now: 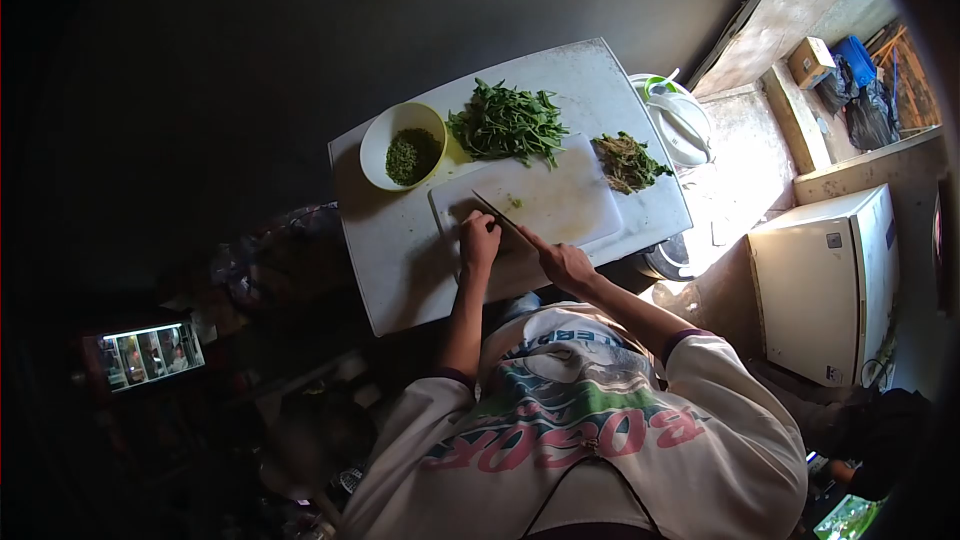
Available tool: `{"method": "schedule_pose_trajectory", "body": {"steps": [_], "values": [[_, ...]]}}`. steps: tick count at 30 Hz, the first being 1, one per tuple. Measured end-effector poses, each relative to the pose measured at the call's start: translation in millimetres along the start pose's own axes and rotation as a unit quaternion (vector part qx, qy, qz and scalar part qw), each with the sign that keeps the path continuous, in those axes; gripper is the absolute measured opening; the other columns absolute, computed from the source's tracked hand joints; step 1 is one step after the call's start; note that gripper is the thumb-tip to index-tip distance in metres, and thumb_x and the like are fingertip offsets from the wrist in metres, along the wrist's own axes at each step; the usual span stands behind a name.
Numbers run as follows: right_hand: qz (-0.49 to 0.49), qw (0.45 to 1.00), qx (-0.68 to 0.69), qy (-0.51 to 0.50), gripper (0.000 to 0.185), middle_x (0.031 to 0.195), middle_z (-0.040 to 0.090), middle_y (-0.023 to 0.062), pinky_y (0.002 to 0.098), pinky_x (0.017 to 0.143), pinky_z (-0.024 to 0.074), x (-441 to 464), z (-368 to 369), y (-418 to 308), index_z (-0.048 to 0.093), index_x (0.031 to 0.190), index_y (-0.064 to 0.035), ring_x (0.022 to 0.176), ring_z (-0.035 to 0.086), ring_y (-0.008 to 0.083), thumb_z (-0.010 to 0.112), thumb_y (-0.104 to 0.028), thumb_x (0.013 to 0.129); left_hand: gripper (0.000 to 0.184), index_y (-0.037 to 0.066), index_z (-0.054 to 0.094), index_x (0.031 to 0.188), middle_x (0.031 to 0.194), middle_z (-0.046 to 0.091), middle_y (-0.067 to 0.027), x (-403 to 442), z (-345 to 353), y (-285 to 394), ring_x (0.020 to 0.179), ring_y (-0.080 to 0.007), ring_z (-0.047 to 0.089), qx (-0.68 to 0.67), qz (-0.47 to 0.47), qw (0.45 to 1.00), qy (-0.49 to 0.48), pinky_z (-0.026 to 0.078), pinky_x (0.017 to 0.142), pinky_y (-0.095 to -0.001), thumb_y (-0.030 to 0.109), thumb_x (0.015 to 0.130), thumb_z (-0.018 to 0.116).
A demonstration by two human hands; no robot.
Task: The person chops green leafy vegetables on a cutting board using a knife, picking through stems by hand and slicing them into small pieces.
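Table (590, 65) — board (580, 190), bowl (375, 152), greens (512, 123).

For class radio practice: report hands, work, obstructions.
Right grip closed around slim pointed knife. Left grip curled beside it, hold unclear. Few green bits on white rectangular board; leafy green heap overlaps far edge, clear of knife.

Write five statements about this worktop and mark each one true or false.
1. The right hand holds a knife. True.
2. The bowl stands on the cutting board. False: it stands on the table, beside the board.
3. Chopped greens are in the bowl. True.
4. The left hand is over the bowl. False: it is at the board, close to the knife.
5. The larger leafy pile lies left of the smaller, partly yellowed pile in the picture. True.
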State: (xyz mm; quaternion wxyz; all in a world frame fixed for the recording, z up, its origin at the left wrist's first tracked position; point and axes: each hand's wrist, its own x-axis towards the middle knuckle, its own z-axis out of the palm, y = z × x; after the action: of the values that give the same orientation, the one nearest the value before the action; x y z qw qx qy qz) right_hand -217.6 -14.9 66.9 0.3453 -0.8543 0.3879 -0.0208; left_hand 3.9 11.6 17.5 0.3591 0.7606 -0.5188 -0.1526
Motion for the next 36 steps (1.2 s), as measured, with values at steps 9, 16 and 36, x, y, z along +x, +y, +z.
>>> {"method": "schedule_pose_trajectory", "body": {"steps": [9, 16, 36], "values": [[0.0, 1.0, -0.01, -0.008, 0.073, 0.069, 0.066, 0.0232, 0.0544, 0.055, 0.0503, -0.2, -7.2, 2.7, 0.02, 0.159, -0.0364, 0.06, 0.065, 0.0427, 0.049, -0.015, 0.096, 0.018, -0.003, 0.072, 0.089, 0.087, 0.068, -0.019, 2.1, 3.8, -6.8, 0.08, -0.0361, 0.068, 0.002, 0.008, 1.0, 0.018, 0.054, 0.072, -0.0391, 0.004, 0.072, 0.074], [0.071, 0.996, -0.028, -0.056, 0.078, 0.073, 0.067, 0.0228, 0.0545, 0.062, 0.054, -22.7, -34.4, -0.1, 0.016, 0.159, -0.0376, 0.067, 0.068, 0.0423, 0.051, -0.012, 0.094, 0.02, -0.001, 0.075, 0.092, 0.089, 0.073, -0.0178, 5.1, -2.5, 0.9, 0.082, -0.033, 0.072, -0.077, -0.082, 0.994, -0.003, 0.057, 0.075, -0.0354, 0.004, 0.073, 0.074], [-0.003, 1.0, -0.01, 0.002, 0.076, 0.065, 0.064, 0.0218, 0.0552, 0.055, 0.0499, 8.3, -1.1, -7.5, 0.019, 0.16, -0.0341, 0.058, 0.064, 0.0429, 0.049, -0.011, 0.094, 0.021, -0.004, 0.071, 0.092, 0.094, 0.069, -0.021, 2.1, -1.5, -5.8, 0.09, -0.0399, 0.067, -0.014, -0.037, 0.999, -0.012, 0.054, 0.08, -0.0415, 0.003, 0.072, 0.072]]}}
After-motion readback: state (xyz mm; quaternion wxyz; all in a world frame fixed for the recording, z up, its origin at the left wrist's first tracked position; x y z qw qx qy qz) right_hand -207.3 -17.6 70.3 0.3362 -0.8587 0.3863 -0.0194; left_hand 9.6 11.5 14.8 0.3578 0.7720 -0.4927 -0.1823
